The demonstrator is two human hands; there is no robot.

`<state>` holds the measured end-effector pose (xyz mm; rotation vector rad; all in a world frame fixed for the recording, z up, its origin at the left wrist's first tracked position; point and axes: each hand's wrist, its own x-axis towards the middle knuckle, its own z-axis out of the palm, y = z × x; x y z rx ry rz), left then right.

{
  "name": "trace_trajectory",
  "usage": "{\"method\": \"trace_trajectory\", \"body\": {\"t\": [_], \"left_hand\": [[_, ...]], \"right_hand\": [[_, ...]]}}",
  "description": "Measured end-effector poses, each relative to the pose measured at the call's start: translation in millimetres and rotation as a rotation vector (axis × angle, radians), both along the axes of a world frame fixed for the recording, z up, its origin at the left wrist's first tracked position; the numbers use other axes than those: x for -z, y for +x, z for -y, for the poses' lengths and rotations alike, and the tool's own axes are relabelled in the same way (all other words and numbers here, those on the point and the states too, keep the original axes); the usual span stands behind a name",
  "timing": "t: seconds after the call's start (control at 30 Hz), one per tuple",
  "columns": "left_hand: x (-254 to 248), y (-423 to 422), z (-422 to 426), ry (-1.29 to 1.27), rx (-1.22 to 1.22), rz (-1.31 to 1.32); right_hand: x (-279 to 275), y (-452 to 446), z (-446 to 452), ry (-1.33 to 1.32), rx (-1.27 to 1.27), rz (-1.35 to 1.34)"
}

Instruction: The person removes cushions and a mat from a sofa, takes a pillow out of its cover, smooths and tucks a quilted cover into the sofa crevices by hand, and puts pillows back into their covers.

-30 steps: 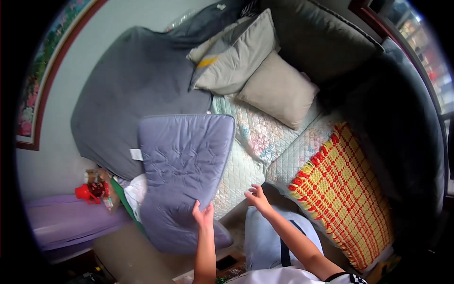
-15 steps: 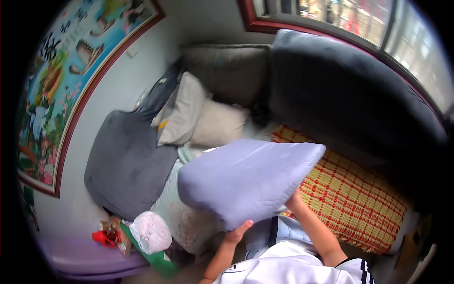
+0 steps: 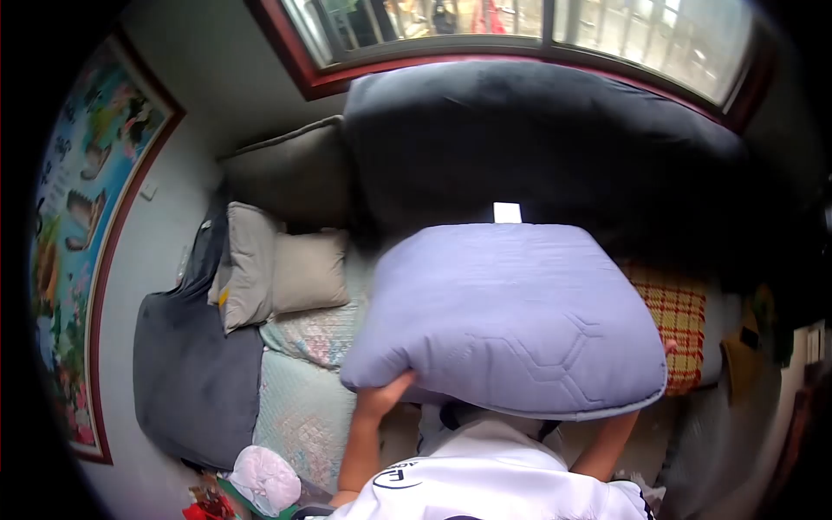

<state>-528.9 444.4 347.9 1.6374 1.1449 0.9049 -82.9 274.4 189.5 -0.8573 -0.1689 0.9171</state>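
A large lavender pillow (image 3: pixel 511 316) with stitched hexagon lines and a white tag (image 3: pixel 508 213) at its far edge is held up in front of my body, above the sofa seat. My left hand (image 3: pixel 386 397) grips its near left corner, thumb on top and the other fingers underneath. On the opposite side, my right hand (image 3: pixel 670 347) holds the right edge; only fingertips show there, and the pillow hides the rest. Partly covered behind it lies a red-and-yellow woven mat (image 3: pixel 672 308).
A dark grey backrest (image 3: pixel 537 130) runs below the window. Beige cushions (image 3: pixel 309 270) lean at the sofa's left corner, near a dark grey covered armrest (image 3: pixel 195 377). A pale floral quilted cover (image 3: pixel 299 416) lies on the seat. A pinkish-white bundle (image 3: pixel 264 478) sits at lower left.
The pillow has turned from a slanted angle to a broader, squarer position and now lies further right, hiding more of the mat. My view has swung right. Both hands keep hold.
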Motion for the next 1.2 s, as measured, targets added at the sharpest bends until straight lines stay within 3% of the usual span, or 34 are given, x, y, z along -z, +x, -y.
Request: {"method": "trace_trajectory", "body": {"t": [0.07,0.1,0.13,0.17,0.2,0.23,0.27,0.3,0.4,0.47,0.5,0.57,0.6,0.63,0.7,0.77,0.83,0.9,0.97,1.0,1.07,1.13,1.2], "left_hand": [[-17.1,7.2,-5.0,0.113,-0.019,0.022],[-26.7,13.6,-10.5,0.032,-0.146,0.178],[-32.8,5.1,-23.2,-0.121,-0.202,0.112],[-25.4,-6.0,-53.4,0.034,-0.220,0.162],[-49.4,17.7,-80.9,-0.166,-0.418,0.559],[-73.0,32.9,-102.9,-0.118,-0.308,0.626],[-79.1,35.4,-132.2,-0.136,-0.277,0.626],[-94.9,47.6,-150.7,-0.062,-0.302,0.479],[-112.1,50.7,-180.9,-0.098,-0.275,0.430],[-116.8,45.4,-183.5,-0.134,-0.298,0.430],[-119.6,45.6,-180.4,-0.123,-0.296,0.434],[-119.4,45.4,-167.4,-0.151,-0.393,0.518],[-109.7,34.4,-170.4,-0.178,-0.337,0.465],[-91.2,34.1,-168.7,-0.180,-0.346,0.470],[-54.1,43.3,-155.2,0.357,-0.375,0.496],[-37.2,57.0,-114.1,0.819,-0.610,-0.200],[33.7,44.8,-104.9,0.891,-0.830,-0.543],[111.6,27.2,-94.4,0.801,-0.871,-0.659],[196.3,-6.1,-70.9,0.482,-0.828,-0.694],[212.9,-16.2,-65.7,0.358,-0.957,-0.191],[234.6,-34.5,-66.1,0.200,-1.011,0.310],[228.2,-39.1,-63.9,0.206,-1.392,-0.399],[244.3,-73.9,-53.0,0.177,-1.175,-0.881]], "right_hand": [[-10.2,11.2,9.8,0.038,0.019,-0.006],[-20.6,13.0,4.7,0.079,0.004,-0.003],[-31.1,17.7,-8.6,0.142,-0.030,-0.018],[-50.3,17.2,-25.4,0.210,-0.075,-0.040],[-102.3,-1.7,-52.3,0.212,-0.053,-0.079],[-109.3,9.8,-72.4,0.398,-0.124,-0.096],[-116.1,21.3,-92.4,0.578,-0.211,-0.121],[-134.0,23.7,-111.6,0.573,-0.192,-0.150],[-213.7,-6.0,-151.3,0.568,-0.164,-0.191],[-248.8,-25.4,-162.1,0.521,-0.021,0.220],[-250.3,-25.0,-164.4,0.533,-0.021,0.223],[-245.5,-25.6,-163.7,0.226,0.230,0.642],[-236.2,-17.9,-161.4,0.093,0.326,0.847],[-227.5,-14.6,-153.2,0.095,0.316,0.852],[-224.0,-24.5,-131.9,-0.058,0.269,0.980],[-199.9,-32.1,-119.7,0.113,0.306,1.064],[-171.8,-28.5,-91.7,0.002,0.357,1.004],[-127.5,-5.9,-68.3,0.117,0.752,0.840],[-139.3,-5.4,-37.4,0.128,0.682,1.115],[-150.5,-1.4,-16.1,0.017,0.529,1.167],[-157.3,0.6,14.2,-0.085,0.593,1.187],[-162.2,3.2,40.3,-0.173,0.704,1.170],[-162.6,13.9,60.2,-0.247,0.825,1.151]]}}
